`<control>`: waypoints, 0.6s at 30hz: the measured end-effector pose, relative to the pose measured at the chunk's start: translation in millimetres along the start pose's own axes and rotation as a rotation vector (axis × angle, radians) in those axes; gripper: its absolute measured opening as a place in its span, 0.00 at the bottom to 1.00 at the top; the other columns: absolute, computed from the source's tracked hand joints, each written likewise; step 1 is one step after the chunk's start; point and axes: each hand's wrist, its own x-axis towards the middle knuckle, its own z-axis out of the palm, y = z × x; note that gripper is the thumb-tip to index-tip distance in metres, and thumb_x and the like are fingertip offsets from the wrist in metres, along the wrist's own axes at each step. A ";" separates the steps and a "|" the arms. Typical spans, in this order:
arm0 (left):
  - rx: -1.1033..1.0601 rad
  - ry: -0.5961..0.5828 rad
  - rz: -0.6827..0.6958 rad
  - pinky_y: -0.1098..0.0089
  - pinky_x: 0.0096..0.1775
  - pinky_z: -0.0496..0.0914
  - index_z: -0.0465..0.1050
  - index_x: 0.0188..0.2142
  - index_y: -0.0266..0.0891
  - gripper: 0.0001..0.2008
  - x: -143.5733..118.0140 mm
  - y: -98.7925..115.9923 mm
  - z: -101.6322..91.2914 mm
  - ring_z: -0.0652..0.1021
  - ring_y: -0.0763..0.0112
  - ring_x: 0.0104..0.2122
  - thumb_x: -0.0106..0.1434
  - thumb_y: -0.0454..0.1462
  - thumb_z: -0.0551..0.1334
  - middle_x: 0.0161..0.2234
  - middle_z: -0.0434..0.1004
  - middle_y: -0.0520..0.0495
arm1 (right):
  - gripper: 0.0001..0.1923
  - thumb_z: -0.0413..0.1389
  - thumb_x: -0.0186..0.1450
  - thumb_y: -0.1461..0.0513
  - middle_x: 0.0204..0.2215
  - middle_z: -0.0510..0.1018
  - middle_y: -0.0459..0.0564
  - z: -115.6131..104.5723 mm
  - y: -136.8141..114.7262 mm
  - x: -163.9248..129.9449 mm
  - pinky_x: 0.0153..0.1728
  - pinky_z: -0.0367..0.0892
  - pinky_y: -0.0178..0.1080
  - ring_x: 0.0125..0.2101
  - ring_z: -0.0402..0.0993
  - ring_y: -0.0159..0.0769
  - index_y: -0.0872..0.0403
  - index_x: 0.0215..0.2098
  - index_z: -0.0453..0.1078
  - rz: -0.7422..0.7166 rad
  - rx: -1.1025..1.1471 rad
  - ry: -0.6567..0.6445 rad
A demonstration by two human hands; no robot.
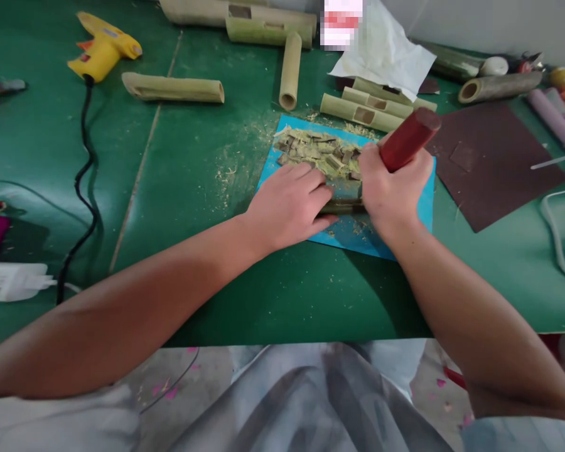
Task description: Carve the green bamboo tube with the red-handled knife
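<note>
No words or brand names to read anywhere; only a blurred patch at the top, above the white paper (386, 53)

Big green table (179, 188) all around the blue mat (405, 232), with its near edge running just below the mat, close to the body. Lots of bare green room left of the mat and in front of it. Less room on the right, with a dark brown sheet (494, 163) lying just beside the mat there. Behind the mat, a row of cut bamboo tubes (362, 110), one short tube (290, 72) standing away from it, and a long tube (172, 88) far to the left. Farther left still, a yellow glue gun (104, 49) with a black cord (82, 188) snaking toward the near edge.

On the mat, at its far end, a heap of bamboo chips (317, 150). On the middle of the mat, a thin dark bamboo piece (343, 206).

Left hand (287, 207) flat and partly open, fingers pressed down on the bamboo piece. Right hand (393, 191) closed tight in a fist around a red handle (410, 138), just to the right of the left hand, nearly touching it. Blade end hidden under the fist, so no telling what sort of tool
</note>
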 end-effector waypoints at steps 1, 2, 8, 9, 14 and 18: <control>0.026 -0.019 0.018 0.56 0.46 0.74 0.80 0.43 0.38 0.16 0.7 1.7 0.2 0.79 0.55 0.46 0.72 0.49 0.65 0.41 0.81 0.42 | 0.26 0.68 0.67 0.51 0.19 0.62 0.39 -0.6 -0.2 -0.5 0.27 0.64 0.43 0.25 0.69 0.34 0.48 0.24 0.56 0.010 0.001 -0.007; 0.048 -0.039 0.034 0.57 0.46 0.74 0.81 0.43 0.37 0.17 1.4 3.7 0.4 0.79 0.56 0.45 0.73 0.49 0.64 0.41 0.81 0.42 | 0.25 0.68 0.67 0.52 0.19 0.63 0.39 -1.3 -0.7 -1.1 0.27 0.64 0.43 0.26 0.70 0.34 0.48 0.24 0.57 0.014 0.003 -0.019; 0.092 -0.046 0.084 0.59 0.44 0.75 0.81 0.40 0.34 0.15 3.2 13.7 -0.4 0.80 0.54 0.46 0.72 0.45 0.64 0.41 0.81 0.40 | 0.28 0.64 0.69 0.53 0.19 0.60 0.40 -10.5 -14.6 -3.3 0.29 0.64 0.43 0.26 0.68 0.34 0.47 0.23 0.50 0.037 -0.017 -0.087; 0.094 -0.027 0.090 0.58 0.43 0.75 0.80 0.40 0.35 0.14 2.9 14.3 -1.0 0.81 0.53 0.46 0.73 0.44 0.64 0.41 0.81 0.40 | 0.27 0.63 0.69 0.54 0.19 0.58 0.40 -12.0 -18.4 -3.0 0.29 0.64 0.43 0.26 0.68 0.33 0.47 0.23 0.50 0.068 -0.031 -0.112; 0.065 0.047 0.064 0.58 0.44 0.75 0.78 0.41 0.36 0.13 0.1 15.2 -2.1 0.81 0.54 0.47 0.75 0.42 0.60 0.43 0.80 0.40 | 0.22 0.61 0.69 0.57 0.20 0.58 0.40 -14.1 -28.3 -0.4 0.28 0.64 0.42 0.22 0.61 0.32 0.46 0.24 0.53 0.147 -0.028 -0.068; 0.016 0.064 0.054 0.58 0.45 0.75 0.78 0.44 0.37 0.12 -1.2 12.7 0.8 0.80 0.54 0.49 0.75 0.41 0.58 0.46 0.80 0.39 | 0.18 0.57 0.72 0.54 0.24 0.63 0.44 -12.0 -19.7 -0.2 0.32 0.66 0.46 0.27 0.66 0.38 0.45 0.28 0.55 0.145 0.042 -0.106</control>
